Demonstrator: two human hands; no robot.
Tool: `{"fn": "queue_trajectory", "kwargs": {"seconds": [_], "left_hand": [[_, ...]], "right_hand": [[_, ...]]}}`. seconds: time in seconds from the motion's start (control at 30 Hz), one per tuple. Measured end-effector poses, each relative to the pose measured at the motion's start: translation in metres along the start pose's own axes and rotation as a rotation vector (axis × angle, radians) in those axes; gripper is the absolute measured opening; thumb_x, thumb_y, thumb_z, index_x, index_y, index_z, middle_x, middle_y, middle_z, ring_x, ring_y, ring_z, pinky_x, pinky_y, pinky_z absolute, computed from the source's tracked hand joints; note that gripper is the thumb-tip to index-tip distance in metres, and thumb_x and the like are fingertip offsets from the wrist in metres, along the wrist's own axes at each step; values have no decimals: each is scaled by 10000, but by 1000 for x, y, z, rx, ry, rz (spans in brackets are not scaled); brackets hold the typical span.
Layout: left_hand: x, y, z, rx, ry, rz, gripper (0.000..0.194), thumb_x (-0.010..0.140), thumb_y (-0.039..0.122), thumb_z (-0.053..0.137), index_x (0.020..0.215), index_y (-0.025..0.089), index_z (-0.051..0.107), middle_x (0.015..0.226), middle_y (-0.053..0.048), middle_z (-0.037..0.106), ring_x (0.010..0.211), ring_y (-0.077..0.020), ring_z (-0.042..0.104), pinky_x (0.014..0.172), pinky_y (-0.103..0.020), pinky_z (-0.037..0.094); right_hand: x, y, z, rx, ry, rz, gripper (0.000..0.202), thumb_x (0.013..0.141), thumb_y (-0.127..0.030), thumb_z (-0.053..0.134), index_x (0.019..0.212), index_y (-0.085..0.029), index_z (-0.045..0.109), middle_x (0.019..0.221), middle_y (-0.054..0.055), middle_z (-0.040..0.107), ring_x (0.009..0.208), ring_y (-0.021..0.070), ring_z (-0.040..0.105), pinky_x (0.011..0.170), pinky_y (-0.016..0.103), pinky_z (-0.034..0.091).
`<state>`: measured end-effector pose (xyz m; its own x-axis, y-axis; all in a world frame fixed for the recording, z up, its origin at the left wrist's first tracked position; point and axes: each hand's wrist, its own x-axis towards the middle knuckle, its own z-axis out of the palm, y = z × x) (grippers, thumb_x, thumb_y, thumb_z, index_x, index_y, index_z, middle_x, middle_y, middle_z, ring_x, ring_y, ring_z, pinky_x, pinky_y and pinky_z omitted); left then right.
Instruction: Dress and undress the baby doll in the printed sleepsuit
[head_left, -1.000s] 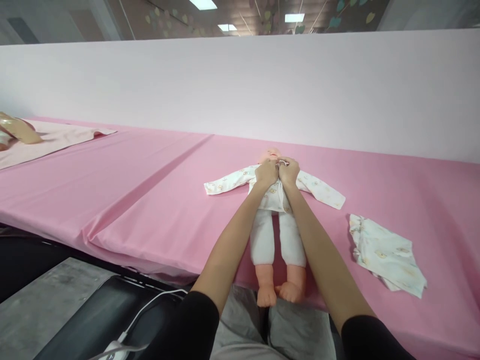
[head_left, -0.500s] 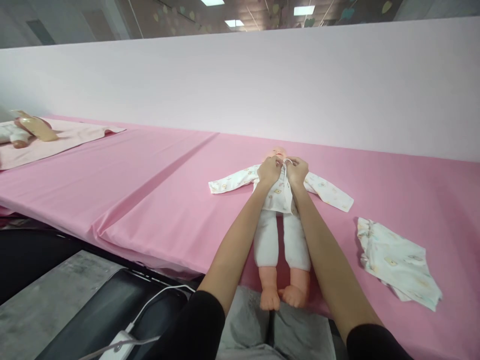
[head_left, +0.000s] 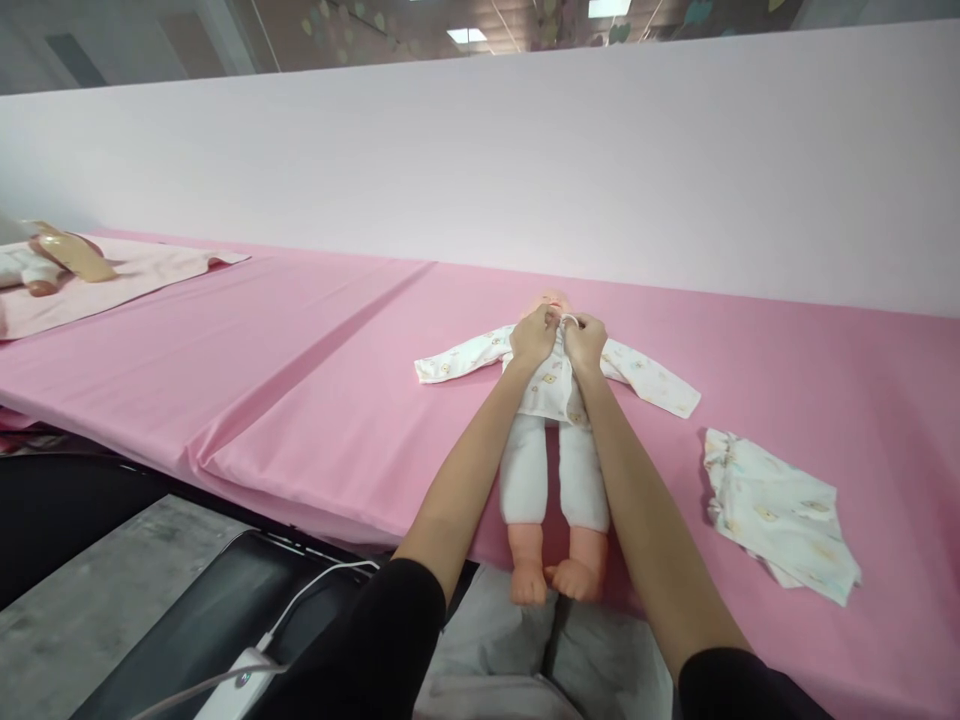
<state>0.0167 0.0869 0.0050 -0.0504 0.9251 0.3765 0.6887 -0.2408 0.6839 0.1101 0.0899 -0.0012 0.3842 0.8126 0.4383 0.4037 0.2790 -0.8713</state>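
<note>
The left hand [head_left: 533,338], its grip unclear, and right hand [head_left: 586,345], pinching white trim [head_left: 571,319], best work gently by the doll's [head_left: 523,475] chin.

Your doll's jacket [head_left: 550,380] is white with small yellowish and brownish prints, its legs [head_left: 523,470] white above peach feet [head_left: 529,583], the folded garment [head_left: 780,510] white with pale prints, your sheet [head_left: 315,330] pink, and your sleeves [head_left: 397,620] black.
</note>
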Motion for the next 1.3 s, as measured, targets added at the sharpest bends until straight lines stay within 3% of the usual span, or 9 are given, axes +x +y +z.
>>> {"fn": "queue_trajectory", "kwargs": {"seconds": [0.13,0.33,0.4,0.57,0.83,1.13,1.3], "left_hand": [[2,-2,0,-16,-4,-4,180,887,313,448,975,270,599,1028,27,685,959,-163,613,795,-267,433],[2,-2,-2,-56,7,-18,193,872,316,470,975,261,624,1018,23,694,950,-166,620,781,-261,434],[1,-2,-4,-75,17,-15,181,860,311,491,957,257,635,1003,20,699,953,-162,621,773,-252,432],[0,-1,-6,-106,36,-28,177,848,284,507,946,252,651,999,9,704,961,-154,622,787,-242,432],[0,2,-8,-97,40,-98,221,870,306,448,949,267,651,1021,12,701,968,-162,628,801,-259,447],[-2,4,-8,-63,30,-66,238,822,395,545,990,254,641,1018,-1,706,995,-188,627,820,-269,455],[-3,5,-10,-61,32,-52,222,824,243,516,1015,266,627,1083,23,689,1010,-163,623,840,-255,453]], "right_hand": [[0,3,0,11,-8,-42,236,700,-150,445,741,-149,677,842,77,697,845,210,611,845,315,426],[-2,-3,-1,41,-21,-9,192,693,-164,476,716,-152,666,789,57,680,792,196,596,805,293,421],[-4,-7,-3,57,-23,3,149,707,-193,497,628,-162,619,660,13,622,693,171,552,734,269,411],[-5,-13,-5,60,-13,115,318,775,-238,433,460,-202,399,451,-55,348,523,123,356,578,248,338],[-1,-2,1,4,-93,26,76,694,-198,596,698,-158,660,702,29,658,675,169,599,732,264,437],[1,6,4,-128,-51,-126,141,717,-140,517,730,-143,658,778,69,627,764,198,550,805,328,415],[2,7,4,-76,-37,-86,61,691,-177,564,669,-176,621,726,24,568,739,181,512,788,320,406]]}}
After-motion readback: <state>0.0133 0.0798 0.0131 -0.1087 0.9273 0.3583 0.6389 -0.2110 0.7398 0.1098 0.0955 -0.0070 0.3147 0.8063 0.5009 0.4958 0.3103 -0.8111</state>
